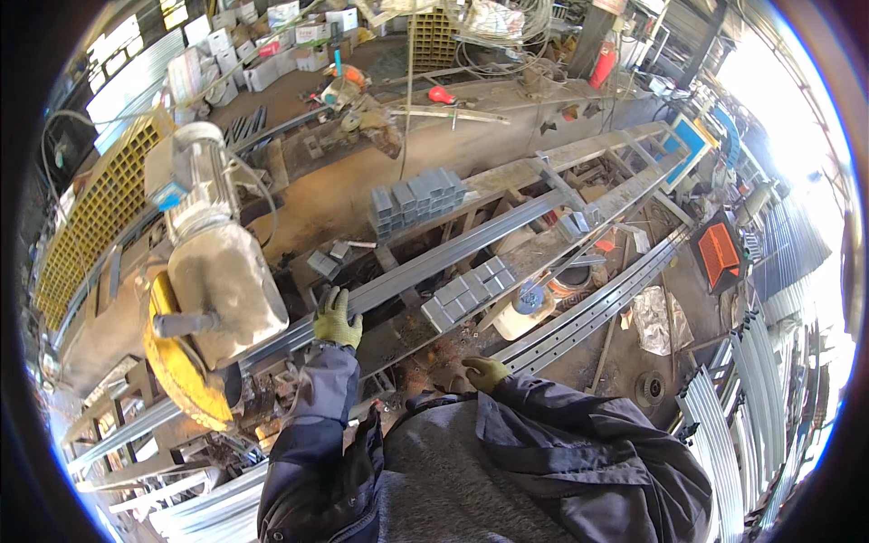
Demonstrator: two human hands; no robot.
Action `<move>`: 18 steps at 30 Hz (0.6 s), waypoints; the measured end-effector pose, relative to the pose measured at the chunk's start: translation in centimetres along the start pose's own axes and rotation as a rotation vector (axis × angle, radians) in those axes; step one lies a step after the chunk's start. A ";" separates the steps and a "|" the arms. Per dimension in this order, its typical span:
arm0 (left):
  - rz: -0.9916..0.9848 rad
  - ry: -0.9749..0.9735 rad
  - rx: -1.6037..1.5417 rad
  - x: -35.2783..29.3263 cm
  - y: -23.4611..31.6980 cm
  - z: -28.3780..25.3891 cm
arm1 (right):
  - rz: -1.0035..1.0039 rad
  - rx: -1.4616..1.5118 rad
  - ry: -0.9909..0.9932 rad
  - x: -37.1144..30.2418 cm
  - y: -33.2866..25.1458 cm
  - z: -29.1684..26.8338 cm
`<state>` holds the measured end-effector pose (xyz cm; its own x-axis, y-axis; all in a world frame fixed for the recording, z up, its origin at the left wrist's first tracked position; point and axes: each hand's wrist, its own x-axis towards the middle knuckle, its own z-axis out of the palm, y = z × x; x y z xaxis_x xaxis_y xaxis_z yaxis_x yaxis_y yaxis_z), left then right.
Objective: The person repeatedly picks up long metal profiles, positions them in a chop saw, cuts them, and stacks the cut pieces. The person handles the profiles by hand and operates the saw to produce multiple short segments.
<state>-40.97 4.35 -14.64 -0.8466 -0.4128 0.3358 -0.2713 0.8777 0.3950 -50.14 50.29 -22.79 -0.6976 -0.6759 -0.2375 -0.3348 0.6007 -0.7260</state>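
Note:
My left hand [337, 320], in a yellow-green work glove, rests against a long grey metal profile [434, 258] that lies slantwise along the bench. Its fingers are stretched out rather than wrapped round the metal. To the left of this hand stands a cut-off saw [222, 271] with a motor on top and a yellow blade guard [176, 353]; the profile runs on beneath it. Close in front of my body hangs my gloved right hand [486, 372], fingers loosely apart, with nothing visible in it. It is nearest the perforated metal rails [579, 312].
Short cut metal pieces stand in a stack [415, 201] behind the profile, and more lie in rows [467, 294] on the near side. A white plastic container [523, 319], an orange-and-black object [718, 253] and corrugated sheets [711, 416] sit to the right.

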 end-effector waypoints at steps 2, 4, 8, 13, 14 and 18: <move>-0.134 -0.239 0.188 2.4 0.6 2.0 | 0.165 0.015 0.045 -1.5 3.4 -1.4; -0.160 -0.441 0.371 4.3 1.1 3.0 | 0.279 -0.014 0.037 -3.1 6.8 -3.2; -0.305 -0.563 0.444 6.4 1.6 4.5 | 0.610 -0.050 -0.056 -6.9 14.2 -6.0; -0.252 -0.418 0.389 6.2 0.7 5.3 | 0.701 -0.190 -0.247 -9.0 23.6 -6.7; -0.223 -0.367 0.385 6.1 0.6 5.3 | 0.772 -0.274 -0.333 -8.9 24.9 -6.4; -0.193 -0.306 0.390 6.3 1.0 4.6 | 0.758 -0.255 -0.485 -6.0 28.6 -7.5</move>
<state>-48.62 3.71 -16.05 -0.8435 -0.5372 0.0008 -0.5363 0.8421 0.0579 -60.33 74.73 -37.33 -0.4657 -0.1352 -0.8746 -0.0675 0.9908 -0.1173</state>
